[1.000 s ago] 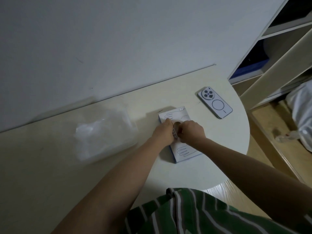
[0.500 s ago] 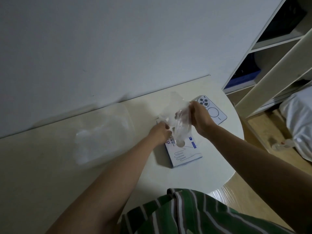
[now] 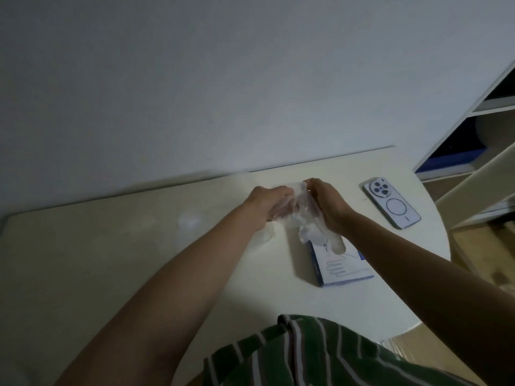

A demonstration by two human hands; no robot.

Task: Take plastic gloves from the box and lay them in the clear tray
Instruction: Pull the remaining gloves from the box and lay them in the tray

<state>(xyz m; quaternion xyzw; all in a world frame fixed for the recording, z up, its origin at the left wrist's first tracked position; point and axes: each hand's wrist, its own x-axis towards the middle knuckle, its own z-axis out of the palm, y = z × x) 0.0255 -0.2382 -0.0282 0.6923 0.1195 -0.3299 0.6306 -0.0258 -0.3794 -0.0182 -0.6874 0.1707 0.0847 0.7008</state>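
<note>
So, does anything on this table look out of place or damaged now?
Nothing is spilled or damaged. The only untidy thing is the plastic glove: it is held up crumpled, its fingers dangling over the box. The phone lies flat, face down. I cannot make out the clear tray.

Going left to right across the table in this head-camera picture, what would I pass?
Left hand → plastic glove → right hand → phone → shelf unit. The glove box overlaps the right hand's span, so it is left out.
</note>
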